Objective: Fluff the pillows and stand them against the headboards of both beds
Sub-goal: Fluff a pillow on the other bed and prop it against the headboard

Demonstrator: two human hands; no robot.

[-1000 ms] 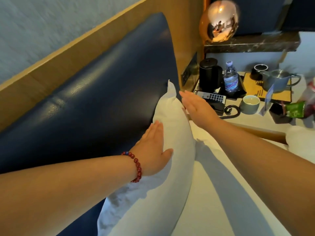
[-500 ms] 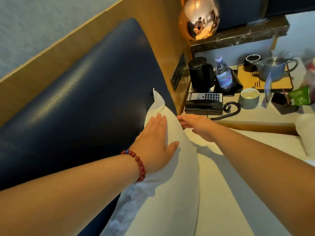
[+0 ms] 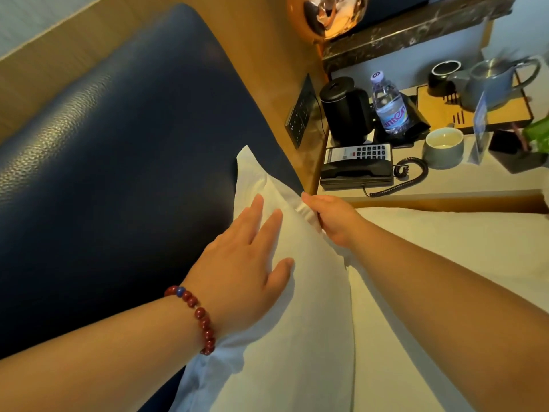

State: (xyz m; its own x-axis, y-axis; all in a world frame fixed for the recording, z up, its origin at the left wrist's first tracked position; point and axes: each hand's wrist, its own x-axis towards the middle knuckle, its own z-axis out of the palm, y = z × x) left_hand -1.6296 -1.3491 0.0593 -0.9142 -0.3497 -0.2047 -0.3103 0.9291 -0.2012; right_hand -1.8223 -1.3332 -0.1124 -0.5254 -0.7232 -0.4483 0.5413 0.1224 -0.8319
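On your left hand (image 3: 243,263) the fingers lie straight, flat against the white pillow (image 3: 300,337); your right hand (image 3: 334,223) pinches its far edge. The pillow stands against the navy headboard (image 3: 118,173); tug too hard and it could topple forward onto the bed (image 3: 460,251), or swing toward the telephone (image 3: 356,169).
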